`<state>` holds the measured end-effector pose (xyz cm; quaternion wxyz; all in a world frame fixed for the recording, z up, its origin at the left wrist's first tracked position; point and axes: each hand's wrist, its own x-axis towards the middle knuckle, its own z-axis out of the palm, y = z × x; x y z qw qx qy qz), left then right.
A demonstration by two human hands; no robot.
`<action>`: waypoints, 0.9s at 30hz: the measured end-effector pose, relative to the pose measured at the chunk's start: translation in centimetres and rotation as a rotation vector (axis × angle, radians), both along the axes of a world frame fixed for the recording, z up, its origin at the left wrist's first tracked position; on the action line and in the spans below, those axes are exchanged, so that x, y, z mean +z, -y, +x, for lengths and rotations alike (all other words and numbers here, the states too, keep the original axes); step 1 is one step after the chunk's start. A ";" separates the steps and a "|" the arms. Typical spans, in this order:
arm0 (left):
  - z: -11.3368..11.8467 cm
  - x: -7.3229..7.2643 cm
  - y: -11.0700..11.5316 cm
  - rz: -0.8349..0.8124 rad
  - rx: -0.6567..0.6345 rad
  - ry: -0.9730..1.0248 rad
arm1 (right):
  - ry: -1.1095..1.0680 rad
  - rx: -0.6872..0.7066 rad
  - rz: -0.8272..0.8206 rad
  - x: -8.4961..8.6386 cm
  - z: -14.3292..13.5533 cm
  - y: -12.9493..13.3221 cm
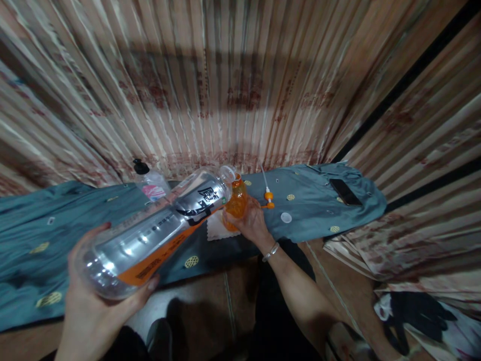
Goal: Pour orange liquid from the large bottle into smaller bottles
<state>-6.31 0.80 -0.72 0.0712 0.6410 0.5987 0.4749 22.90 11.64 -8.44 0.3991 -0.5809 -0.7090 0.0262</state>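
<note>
My left hand (101,301) is wrapped round the base of a large clear plastic bottle (161,230) with a silver and orange label. The bottle is tilted, its open neck up and to the right, at the mouth of a small orange bottle (236,198). My right hand (253,220) grips that orange bottle, which stands roughly upright over a white scalloped cloth (218,228). Whether liquid is flowing between them I cannot tell. Right of my right hand lies an orange and white spray or pump top (268,198) with a thin white tube.
A clear pump bottle (150,183) with a black top stands behind the large bottle. On the teal cloth (308,185) lie a round white cap (286,217) and a black phone (344,192). Pleated curtains (225,90) hang close behind and at the right.
</note>
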 end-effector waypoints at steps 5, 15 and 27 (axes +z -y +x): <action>0.6 0.2 0.3 0.016 0.033 0.030 | -0.026 -0.005 -0.018 0.3 -0.1 0.1; 1.3 1.0 0.4 0.020 0.047 0.037 | -0.012 0.007 -0.036 0.5 -0.1 0.1; 1.7 1.1 0.4 0.034 0.061 -0.003 | -0.024 -0.023 -0.001 -0.1 -0.2 -0.1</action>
